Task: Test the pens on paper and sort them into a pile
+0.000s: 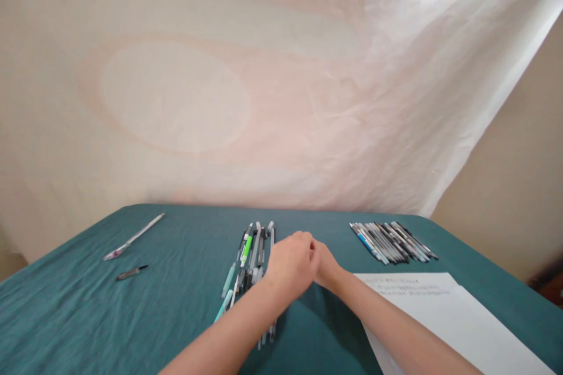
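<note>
My left hand [290, 266] and my right hand [326, 266] meet just above the green tablecloth [176, 304], touching each other. Both are curled closed, and whatever lies between their fingers is hidden. Directly left of and under my left hand is a pile of several pens [253, 258], some grey, some green and mint. The left forearm covers the near end of that pile.
A neat row of several dark and blue pens [393, 241] lies at the back right. A white sheet of paper [444, 316] with written lines sits under my right forearm. At the far left lie a clear pen [133, 237] and a short dark pen part [131, 272]. A pale cloth hangs behind.
</note>
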Tool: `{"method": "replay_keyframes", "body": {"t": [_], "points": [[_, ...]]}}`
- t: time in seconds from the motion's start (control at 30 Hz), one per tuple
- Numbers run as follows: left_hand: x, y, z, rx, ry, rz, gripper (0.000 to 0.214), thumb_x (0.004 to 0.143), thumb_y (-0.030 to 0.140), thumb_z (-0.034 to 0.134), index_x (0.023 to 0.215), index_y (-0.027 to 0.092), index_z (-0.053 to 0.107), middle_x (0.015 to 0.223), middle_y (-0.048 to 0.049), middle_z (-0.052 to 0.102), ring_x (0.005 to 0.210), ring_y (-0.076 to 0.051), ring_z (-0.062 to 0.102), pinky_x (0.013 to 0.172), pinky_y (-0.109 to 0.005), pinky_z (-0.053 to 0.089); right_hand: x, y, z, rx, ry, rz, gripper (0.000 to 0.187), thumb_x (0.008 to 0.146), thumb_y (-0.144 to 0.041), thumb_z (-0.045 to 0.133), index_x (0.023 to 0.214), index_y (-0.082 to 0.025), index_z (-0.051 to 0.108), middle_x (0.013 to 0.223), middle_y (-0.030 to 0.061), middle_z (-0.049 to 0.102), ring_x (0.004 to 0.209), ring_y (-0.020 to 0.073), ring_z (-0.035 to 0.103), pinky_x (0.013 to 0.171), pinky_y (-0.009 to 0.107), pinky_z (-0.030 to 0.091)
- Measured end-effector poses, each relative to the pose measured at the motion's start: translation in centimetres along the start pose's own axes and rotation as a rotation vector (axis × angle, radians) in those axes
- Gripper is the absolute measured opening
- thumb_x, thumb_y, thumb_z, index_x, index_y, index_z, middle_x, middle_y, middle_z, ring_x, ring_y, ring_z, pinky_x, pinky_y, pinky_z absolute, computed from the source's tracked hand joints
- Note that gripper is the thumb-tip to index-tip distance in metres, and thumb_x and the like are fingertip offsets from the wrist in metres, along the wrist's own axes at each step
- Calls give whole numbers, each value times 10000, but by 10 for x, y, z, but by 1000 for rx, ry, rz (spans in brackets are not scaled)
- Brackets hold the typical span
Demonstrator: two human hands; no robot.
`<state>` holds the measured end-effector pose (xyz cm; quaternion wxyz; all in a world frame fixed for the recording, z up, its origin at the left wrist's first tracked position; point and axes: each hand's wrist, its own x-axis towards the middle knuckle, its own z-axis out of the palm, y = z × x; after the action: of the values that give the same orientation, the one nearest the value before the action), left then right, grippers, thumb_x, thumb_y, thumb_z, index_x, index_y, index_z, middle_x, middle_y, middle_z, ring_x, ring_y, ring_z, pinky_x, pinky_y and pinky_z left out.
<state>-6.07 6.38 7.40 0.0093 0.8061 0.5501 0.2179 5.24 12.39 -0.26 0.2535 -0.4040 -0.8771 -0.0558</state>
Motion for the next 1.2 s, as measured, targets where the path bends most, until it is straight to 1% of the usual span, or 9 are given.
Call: {"method": "replay_keyframes", "body": {"t": [0.07,0.13,0.2,0.27,0.4,0.6,0.8,1.03,1.2], "points": [[8,-22,-6,45,1,-100,251,861,316,329,887,186,543,879,-63,600,806,-188,569,706,-295,412,9,-11,4,55,-46,-122,275,786,-70,397,972,-156,581,939,57,614,900,174,527,756,259,413],[14,-46,-8,80,-6,-182,247,863,302,332,900,192,550,898,-67,610,841,-191,573,726,-295,406,17,-21,7,85,-110,-189,361,751,-25,387,1044,-151,555,1024,85,593,968,191,494,827,308,386],[18,-68,-8,95,-30,-243,233,859,273,340,902,200,556,892,-60,620,847,-190,577,721,-287,408,22,-29,8,103,-157,-210,437,727,-4,387,1121,-152,508,1103,91,557,1020,197,462,852,324,368],[19,-87,-6,104,-37,-259,231,848,224,341,921,201,559,915,-61,618,851,-183,576,720,-279,411,25,-33,8,110,-179,-208,484,723,-4,394,1177,-159,458,1155,79,528,1046,191,442,856,313,362],[20,-105,1,121,-40,-279,258,837,185,331,933,194,571,942,-68,608,875,-173,571,762,-275,407,25,-37,11,90,-203,-205,511,720,-5,407,1205,-167,420,1164,69,522,1060,187,420,862,304,349],[21,-103,7,130,-67,-262,255,842,249,345,889,189,588,909,-79,608,858,-189,574,747,-285,413,24,-37,9,-2,-257,-175,491,718,-23,430,1188,-165,413,1119,79,529,1001,196,436,834,313,347],[19,-100,14,132,-53,-232,235,828,238,361,871,193,588,898,-88,606,845,-208,578,708,-295,420,20,-34,0,-95,-346,-201,320,720,-26,439,997,-158,528,1031,78,538,921,195,452,800,302,357],[18,-92,20,94,-59,-196,219,820,237,383,828,179,594,867,-100,623,816,-219,587,702,-308,418,-4,-23,-15,-112,-355,-189,383,714,10,419,1046,-149,525,1019,75,541,906,191,457,797,285,369],[15,-82,26,30,-71,-148,213,811,234,393,811,178,598,839,-97,638,811,-219,591,707,-305,414,-21,-18,-26,-80,-369,-133,395,723,18,423,1064,-152,528,1029,82,543,939,186,465,815,281,368]]}}
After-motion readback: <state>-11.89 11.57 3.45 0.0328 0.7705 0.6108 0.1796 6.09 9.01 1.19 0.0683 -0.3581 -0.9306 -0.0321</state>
